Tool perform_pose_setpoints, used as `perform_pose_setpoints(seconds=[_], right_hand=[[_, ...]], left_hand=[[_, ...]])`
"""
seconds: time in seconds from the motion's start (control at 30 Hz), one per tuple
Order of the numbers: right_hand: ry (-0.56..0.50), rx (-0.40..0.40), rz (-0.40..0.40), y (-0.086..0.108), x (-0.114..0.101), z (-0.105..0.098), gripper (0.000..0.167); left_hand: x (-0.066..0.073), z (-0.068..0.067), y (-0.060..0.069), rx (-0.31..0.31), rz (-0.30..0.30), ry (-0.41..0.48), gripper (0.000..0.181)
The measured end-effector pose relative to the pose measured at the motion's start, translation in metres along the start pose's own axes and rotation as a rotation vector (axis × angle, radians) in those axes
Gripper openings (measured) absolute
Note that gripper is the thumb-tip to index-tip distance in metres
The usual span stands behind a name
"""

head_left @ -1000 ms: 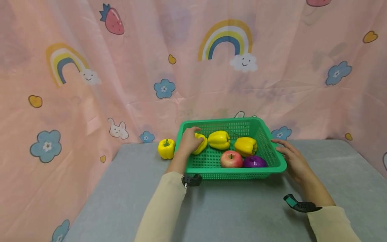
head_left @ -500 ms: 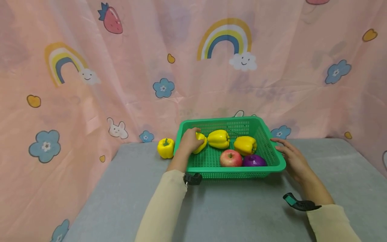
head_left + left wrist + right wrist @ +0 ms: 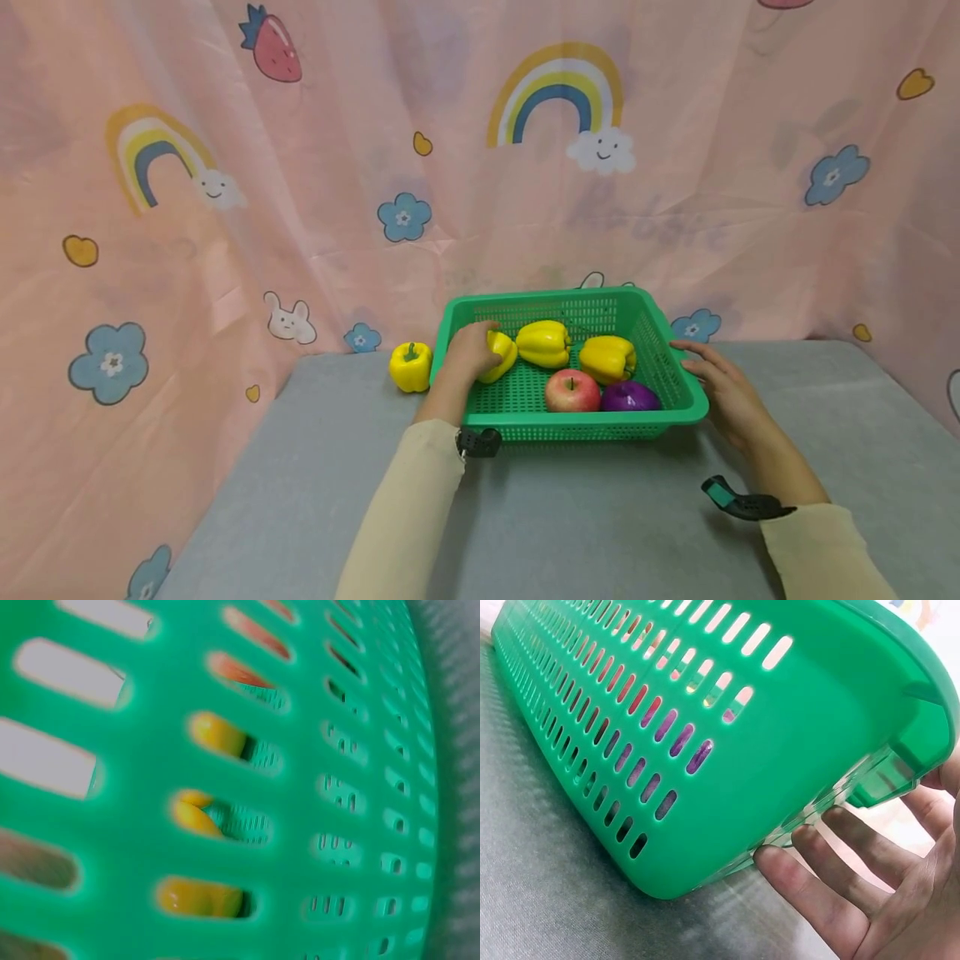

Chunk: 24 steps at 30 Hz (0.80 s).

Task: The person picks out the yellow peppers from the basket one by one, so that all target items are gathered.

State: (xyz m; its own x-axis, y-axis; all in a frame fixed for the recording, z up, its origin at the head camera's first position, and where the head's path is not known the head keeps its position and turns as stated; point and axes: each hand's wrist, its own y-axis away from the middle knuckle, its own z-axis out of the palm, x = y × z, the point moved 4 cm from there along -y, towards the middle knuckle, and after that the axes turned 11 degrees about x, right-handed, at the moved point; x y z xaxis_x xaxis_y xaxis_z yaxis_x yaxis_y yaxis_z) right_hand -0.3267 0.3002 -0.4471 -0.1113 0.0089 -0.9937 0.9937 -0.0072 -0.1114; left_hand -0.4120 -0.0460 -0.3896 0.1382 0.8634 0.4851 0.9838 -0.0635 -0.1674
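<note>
In the head view my left hand [image 3: 469, 352] reaches over the left wall of the green basket [image 3: 555, 420] and grips a yellow pepper [image 3: 501, 358] lying at the basket's left side. Two more yellow peppers [image 3: 543, 343] [image 3: 606, 359], an apple [image 3: 572, 392] and a purple fruit or vegetable [image 3: 631, 397] lie to its right. My right hand [image 3: 731, 400] touches the basket's right end, and in the right wrist view its spread fingers [image 3: 810, 892] rest against the slotted wall. The left wrist view is mostly filled by the basket wall [image 3: 142, 825], which hides the left hand's fingertips.
Another yellow pepper [image 3: 410, 367] stands upright on the grey table [image 3: 585, 517], just outside the basket's left wall. A pink patterned curtain [image 3: 337, 167] hangs behind the table.
The pepper under my left hand has shifted and turned slightly within the basket. My right hand stays against the basket's right end.
</note>
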Motion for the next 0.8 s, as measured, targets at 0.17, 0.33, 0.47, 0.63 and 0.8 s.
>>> perform_pose_setpoints(seconds=[0.17, 0.33, 0.47, 0.63, 0.8], right_hand=[[-0.003, -0.01, -0.006, 0.0008, -0.0005, 0.0004, 0.031], [0.008, -0.006, -0.013, 0.0007, -0.001, 0.0008, 0.032], [0.011, -0.005, -0.013, 0.0008, -0.001, 0.0009, 0.032], [-0.004, -0.008, -0.002, 0.0014, -0.0006, 0.0005, 0.031], [0.009, -0.007, -0.007, 0.001, -0.0005, 0.0002, 0.031]], left_hand=[[0.0, 0.0003, 0.0024, -0.031, -0.026, 0.058, 0.053], [-0.0024, 0.0013, 0.0006, -0.022, -0.033, 0.099, 0.048], [-0.0041, 0.0017, 0.0001, -0.015, -0.027, 0.109, 0.047], [-0.0051, 0.0019, 0.0015, -0.009, -0.028, 0.125, 0.053], [-0.0036, -0.0006, 0.0034, -0.002, -0.029, 0.122, 0.06]])
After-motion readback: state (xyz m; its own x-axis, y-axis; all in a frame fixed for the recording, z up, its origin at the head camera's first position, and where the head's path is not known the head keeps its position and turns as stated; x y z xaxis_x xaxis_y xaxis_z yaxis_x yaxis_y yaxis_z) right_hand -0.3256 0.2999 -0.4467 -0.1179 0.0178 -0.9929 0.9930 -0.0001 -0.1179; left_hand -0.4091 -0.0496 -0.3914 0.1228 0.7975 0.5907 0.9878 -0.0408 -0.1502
